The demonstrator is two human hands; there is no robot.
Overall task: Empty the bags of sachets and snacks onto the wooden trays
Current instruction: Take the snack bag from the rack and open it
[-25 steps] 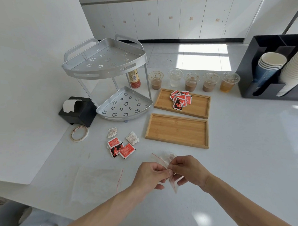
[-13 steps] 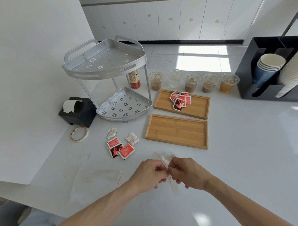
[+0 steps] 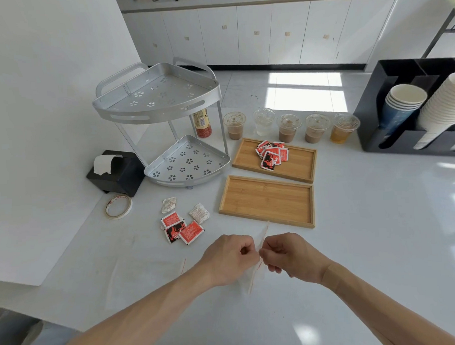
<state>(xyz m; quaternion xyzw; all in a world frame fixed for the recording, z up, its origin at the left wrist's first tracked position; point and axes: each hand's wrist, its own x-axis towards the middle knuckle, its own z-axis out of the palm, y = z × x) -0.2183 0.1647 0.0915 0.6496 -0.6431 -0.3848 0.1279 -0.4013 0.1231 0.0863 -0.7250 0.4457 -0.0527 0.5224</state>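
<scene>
Pinching a clear plastic bag (image 3: 260, 242) between them, the left hand (image 3: 229, 259) and the right hand (image 3: 294, 256) meet near the front edge of the white counter (image 3: 379, 218), fingertips closed on the bag's mouth from either side. The bag stands up between the knuckles and hangs below them; what it contains, if anything, is hard to make out through the thin film. Just beyond the hands lies the near wooden tray (image 3: 268, 200), bare inside. Behind it, the far wooden tray (image 3: 299, 166) holds a pile of red sachets (image 3: 272, 154) toward its left end. Left of the near tray, loose on the counter, sit three more red packets (image 3: 182, 227) and two crumpled white wrappers (image 3: 199, 212). A second flat clear bag (image 3: 145, 277) lies on the counter left of the left forearm, near the front edge.
</scene>
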